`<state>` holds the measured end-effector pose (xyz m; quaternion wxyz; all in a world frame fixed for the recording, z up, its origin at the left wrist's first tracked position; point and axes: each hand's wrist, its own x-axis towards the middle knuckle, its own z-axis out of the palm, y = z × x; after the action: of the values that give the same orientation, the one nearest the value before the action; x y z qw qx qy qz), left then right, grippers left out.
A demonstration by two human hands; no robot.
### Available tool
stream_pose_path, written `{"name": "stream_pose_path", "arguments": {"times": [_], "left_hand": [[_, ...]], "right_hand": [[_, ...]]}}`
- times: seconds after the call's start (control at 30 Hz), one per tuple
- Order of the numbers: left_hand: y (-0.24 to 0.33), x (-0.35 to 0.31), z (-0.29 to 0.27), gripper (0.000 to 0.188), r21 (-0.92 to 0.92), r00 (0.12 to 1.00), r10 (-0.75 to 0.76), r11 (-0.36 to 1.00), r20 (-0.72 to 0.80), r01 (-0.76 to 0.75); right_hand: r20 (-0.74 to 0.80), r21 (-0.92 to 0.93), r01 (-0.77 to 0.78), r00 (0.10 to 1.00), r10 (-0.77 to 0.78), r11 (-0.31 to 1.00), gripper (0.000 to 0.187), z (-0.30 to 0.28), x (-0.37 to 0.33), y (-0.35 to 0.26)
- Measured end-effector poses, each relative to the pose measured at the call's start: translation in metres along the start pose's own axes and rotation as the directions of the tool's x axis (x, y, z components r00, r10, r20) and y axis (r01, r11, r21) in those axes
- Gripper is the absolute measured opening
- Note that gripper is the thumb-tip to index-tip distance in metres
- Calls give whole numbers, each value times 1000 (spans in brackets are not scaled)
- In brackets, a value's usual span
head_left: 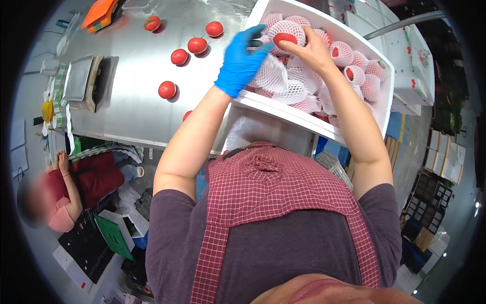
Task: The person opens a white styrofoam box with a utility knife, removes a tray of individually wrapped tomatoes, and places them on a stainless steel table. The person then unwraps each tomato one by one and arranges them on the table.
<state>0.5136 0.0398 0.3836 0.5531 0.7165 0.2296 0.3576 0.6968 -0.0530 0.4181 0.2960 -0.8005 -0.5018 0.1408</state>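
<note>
My right hand [313, 50], bare, grips a red tomato [286, 37] wrapped in a white foam net, above a white foam box [319, 126]. Just left of it is my left hand [242, 63] in a blue glove, its thumb and fingers apart over the box's left side; I see nothing held in it. Several more netted tomatoes [341, 53] fill the box, mostly along its right side. Loose white foam nets [291, 92] lie in the near part of it.
Several bare tomatoes [197, 45] rest on the steel table [126, 81] to the left. Beyond them stand a scale [81, 78] and an orange object [98, 15]. More white boxes [412, 55] are at the right. A person [83, 185] sits at the lower left.
</note>
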Motion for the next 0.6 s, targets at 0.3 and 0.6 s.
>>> {"name": "stream_pose_path", "arguments": {"times": [0.3,0.6], "left_hand": [[-3,-9,66,81,-41,994,52,998,91,-49],[7,-1,45,63,-592,964,-220,760,152,267]], "right_hand": [[-260,381,95,966,8,920,29,3,-50,35],[-206,592,153,978,-36,791,19,7,-53,12]]}}
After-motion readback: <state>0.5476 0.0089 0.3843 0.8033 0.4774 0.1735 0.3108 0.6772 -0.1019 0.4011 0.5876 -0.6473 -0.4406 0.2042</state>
